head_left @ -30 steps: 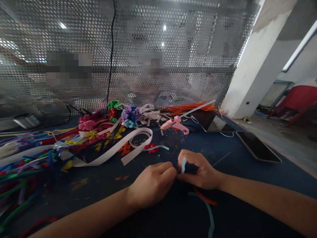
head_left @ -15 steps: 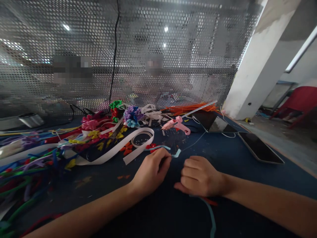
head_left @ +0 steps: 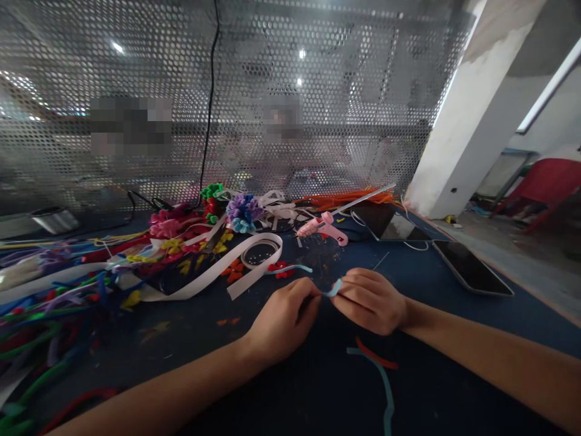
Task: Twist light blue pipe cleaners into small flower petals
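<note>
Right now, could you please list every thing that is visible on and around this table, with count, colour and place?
light blue strip: one, pinched between both hands, centre
pipe cleaners: two loose, red and teal, near edge, below the right hand
pipe cleaner pile: many, mixed colours, left
white ribbon: one, long, left of centre
tape roll: one, whitish, centre
craft flowers: several, purple, pink, green, at the back
glue gun: one, pink, back centre
tablet: one, dark, back right
phone: one, dark, right
perforated screen: one, metal, behind the table
left hand: one
right hand: one
</note>
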The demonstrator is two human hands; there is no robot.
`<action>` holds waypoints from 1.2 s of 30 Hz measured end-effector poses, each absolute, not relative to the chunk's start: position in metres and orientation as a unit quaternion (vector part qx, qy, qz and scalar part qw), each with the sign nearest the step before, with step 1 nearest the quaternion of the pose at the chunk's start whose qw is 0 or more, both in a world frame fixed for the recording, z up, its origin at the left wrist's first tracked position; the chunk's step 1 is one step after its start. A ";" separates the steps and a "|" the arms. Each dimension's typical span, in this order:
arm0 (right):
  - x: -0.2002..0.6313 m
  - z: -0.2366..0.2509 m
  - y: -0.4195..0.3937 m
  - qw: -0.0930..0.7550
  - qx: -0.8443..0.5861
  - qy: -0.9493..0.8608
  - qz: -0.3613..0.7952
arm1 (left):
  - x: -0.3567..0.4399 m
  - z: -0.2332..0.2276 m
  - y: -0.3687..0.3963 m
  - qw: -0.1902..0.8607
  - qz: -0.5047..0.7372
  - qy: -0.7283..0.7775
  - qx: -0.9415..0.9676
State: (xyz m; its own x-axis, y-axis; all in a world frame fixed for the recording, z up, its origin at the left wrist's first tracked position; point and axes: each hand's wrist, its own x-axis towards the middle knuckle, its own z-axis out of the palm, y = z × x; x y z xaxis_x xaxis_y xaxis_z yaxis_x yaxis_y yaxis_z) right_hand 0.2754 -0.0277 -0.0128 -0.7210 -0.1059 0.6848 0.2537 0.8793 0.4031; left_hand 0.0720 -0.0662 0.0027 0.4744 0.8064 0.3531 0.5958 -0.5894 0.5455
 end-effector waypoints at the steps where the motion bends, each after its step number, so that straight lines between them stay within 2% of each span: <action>1: 0.276 -0.013 -0.028 0.371 -0.042 -0.895 -0.245 | 0.072 0.003 -0.066 0.178 0.299 0.415 0.840; 14: 0.278 -0.014 -0.027 0.384 -0.062 -0.896 -0.216 | 0.074 0.005 -0.063 0.228 0.311 0.431 0.816; 19: 0.275 -0.013 -0.029 0.380 -0.099 -0.891 -0.229 | 0.073 0.002 -0.061 0.217 0.321 0.435 0.813; 32: 0.263 -0.018 -0.034 0.336 -0.205 -0.906 -0.159 | 0.075 -0.001 -0.062 0.197 0.306 0.443 0.819; 36: 0.264 -0.016 -0.034 0.333 -0.186 -0.910 -0.162 | 0.076 -0.001 -0.063 0.196 0.292 0.444 0.824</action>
State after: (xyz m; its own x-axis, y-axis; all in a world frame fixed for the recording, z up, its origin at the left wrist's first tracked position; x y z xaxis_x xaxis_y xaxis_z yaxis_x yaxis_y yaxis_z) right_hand 0.2640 -0.0342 -0.0160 -0.7098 0.2308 0.6655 0.4458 0.8787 0.1707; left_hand 0.0764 -0.0627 -0.0009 0.4360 0.8458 0.3075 0.6169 -0.5297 0.5822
